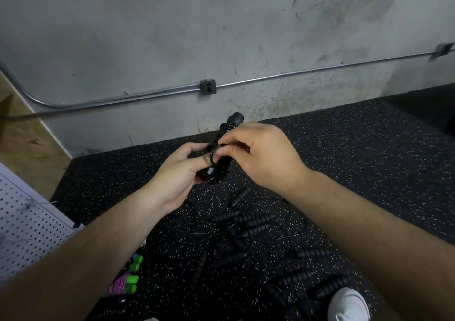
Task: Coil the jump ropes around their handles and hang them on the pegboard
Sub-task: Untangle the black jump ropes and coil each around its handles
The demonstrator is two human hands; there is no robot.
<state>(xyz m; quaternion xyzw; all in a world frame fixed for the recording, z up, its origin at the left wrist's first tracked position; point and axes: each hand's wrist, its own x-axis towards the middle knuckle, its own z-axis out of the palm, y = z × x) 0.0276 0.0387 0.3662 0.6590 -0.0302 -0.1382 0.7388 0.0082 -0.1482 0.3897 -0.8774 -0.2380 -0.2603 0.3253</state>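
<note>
The left hand (pixel 179 170) holds a pair of black ribbed handles (pixel 227 126) in front of the person, above the speckled floor (pixel 344 148). Its fingers (pixel 190 148) are curled around the lower part of the handles. The right hand (pixel 266 155) pinches a loop of thin black rope (pixel 213 158) against the handles, between its thumb and fingers. Below, more jump ropes (pixel 246 224) lie in a tangled pile on the floor. A white pegboard (pixel 27 229) lies at the left, and green-and-purple handles (pixel 128 276) lie near it.
</note>
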